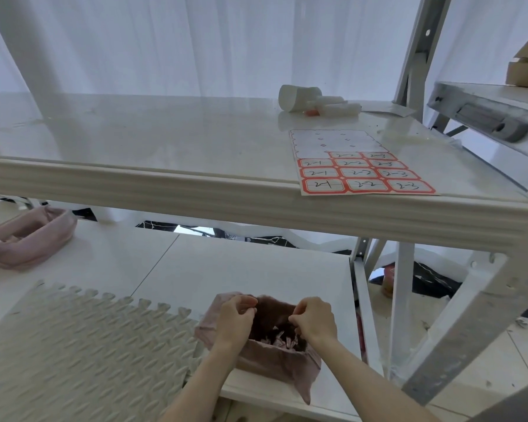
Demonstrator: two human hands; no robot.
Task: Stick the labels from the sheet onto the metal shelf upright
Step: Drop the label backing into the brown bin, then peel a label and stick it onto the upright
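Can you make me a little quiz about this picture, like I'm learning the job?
1. True or false: the label sheet lies on the upper shelf.
2. The left hand and the right hand both hold: A the label sheet, B the pink bag, C the foam mat.
3. Fill in: the white cup lies on its ____.

Key: 1 true; 2 B; 3 side.
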